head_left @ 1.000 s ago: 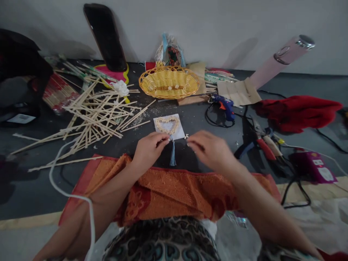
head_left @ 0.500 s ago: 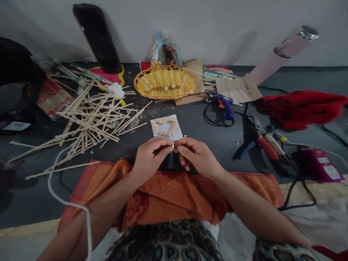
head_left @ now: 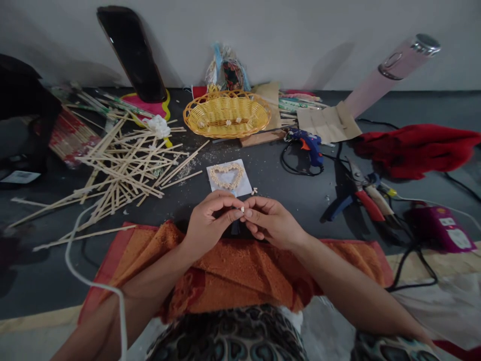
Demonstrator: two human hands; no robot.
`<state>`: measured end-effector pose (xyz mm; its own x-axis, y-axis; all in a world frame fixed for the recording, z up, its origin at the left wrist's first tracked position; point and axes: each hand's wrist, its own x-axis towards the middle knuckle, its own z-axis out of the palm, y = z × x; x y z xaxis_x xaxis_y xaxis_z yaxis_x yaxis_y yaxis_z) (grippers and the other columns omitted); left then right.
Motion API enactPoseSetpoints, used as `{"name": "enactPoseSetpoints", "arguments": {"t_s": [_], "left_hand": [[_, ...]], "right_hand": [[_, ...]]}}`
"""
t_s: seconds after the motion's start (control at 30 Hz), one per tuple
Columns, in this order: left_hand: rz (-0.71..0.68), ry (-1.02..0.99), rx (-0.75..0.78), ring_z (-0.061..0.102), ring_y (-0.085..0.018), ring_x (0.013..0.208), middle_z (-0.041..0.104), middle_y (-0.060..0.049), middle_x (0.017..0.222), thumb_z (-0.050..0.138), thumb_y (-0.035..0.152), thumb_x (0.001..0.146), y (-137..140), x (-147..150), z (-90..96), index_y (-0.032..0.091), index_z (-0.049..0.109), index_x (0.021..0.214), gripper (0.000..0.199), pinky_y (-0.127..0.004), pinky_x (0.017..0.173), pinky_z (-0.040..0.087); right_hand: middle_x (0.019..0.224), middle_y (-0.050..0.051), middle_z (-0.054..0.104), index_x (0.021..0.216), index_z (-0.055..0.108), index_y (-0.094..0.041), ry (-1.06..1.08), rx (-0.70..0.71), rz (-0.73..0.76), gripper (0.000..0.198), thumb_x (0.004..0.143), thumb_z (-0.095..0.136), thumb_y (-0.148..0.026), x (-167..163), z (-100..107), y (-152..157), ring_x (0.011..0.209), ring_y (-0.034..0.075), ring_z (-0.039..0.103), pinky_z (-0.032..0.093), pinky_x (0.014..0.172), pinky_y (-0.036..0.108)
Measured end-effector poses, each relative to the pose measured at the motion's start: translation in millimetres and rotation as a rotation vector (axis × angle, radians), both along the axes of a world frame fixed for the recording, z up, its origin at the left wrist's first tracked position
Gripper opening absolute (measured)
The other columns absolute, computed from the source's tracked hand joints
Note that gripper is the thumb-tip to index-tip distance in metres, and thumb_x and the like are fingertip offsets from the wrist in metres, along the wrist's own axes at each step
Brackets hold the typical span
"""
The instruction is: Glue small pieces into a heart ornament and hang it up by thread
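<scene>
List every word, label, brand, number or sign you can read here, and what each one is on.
No text can be read.
White label on the black item at far left: too blurred.
White markings on the purple box at right: too blurred.
Red print on the stick packs: too blurred.
White square under the heart-shaped piece: no lettering discernible.

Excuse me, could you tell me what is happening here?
Someone's left hand and right hand are both pinching a tiny pale piece. Just beyond them, a heart-shaped ring of pale bits lies on a white square, with a few loose bits by its near right corner. On the dark table, wooden sticks are heaped to the left and a glue gun lies to the right.
</scene>
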<state>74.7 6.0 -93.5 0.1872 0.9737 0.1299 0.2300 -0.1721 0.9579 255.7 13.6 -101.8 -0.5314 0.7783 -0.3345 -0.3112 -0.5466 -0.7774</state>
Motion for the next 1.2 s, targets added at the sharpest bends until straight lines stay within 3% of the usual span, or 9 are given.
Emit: {"name": "enactPoseSetpoints", "arguments": {"t_s": [0.2,0.97,1.07,1.2], "left_hand": [[-0.003,0.009,-0.016,0.062,-0.015,0.089,0.065,-0.003,0.092,0.067,0.022,0.086,0,0,-1.1,0.022,0.072,0.09,0.007,-0.031,0.084,0.05],[-0.024,-0.001,0.006,0.062,-0.015,0.087,0.066,-0.003,0.093,0.067,0.026,0.086,1,-1,-4.8,0.022,0.07,0.097,0.012,-0.028,0.078,0.051],[-0.014,0.114,0.03,0.062,-0.015,0.085,0.067,-0.004,0.099,0.064,0.024,0.088,4,-8,-6.7,0.022,0.068,0.102,0.015,-0.028,0.075,0.051],[-0.05,0.556,0.186,0.06,-0.021,0.095,0.069,-0.006,0.102,0.053,0.019,0.092,7,-20,-12.6,0.021,0.068,0.104,0.019,-0.038,0.087,0.048]], "right_hand": [[0.075,-0.002,0.06,0.085,0.065,-0.016,-0.009,-0.022,-0.014,0.023,0.078,0.076,-0.035,1,-1,1,0.05,0.003,0.044,0.034,0.038,0.014],[0.071,-0.003,0.06,0.083,0.065,-0.016,-0.027,-0.001,-0.009,0.021,0.079,0.075,-0.034,1,-1,1,0.048,0.003,0.044,0.036,0.037,0.015],[0.075,-0.002,0.061,0.085,0.065,-0.017,-0.051,0.02,-0.05,0.021,0.079,0.075,-0.035,5,2,5,0.049,0.003,0.043,0.035,0.036,0.015],[0.063,-0.004,0.056,0.082,0.064,-0.017,-0.207,0.089,-0.154,0.023,0.079,0.075,-0.037,14,3,16,0.046,0.004,0.041,0.034,0.036,0.015]]}}
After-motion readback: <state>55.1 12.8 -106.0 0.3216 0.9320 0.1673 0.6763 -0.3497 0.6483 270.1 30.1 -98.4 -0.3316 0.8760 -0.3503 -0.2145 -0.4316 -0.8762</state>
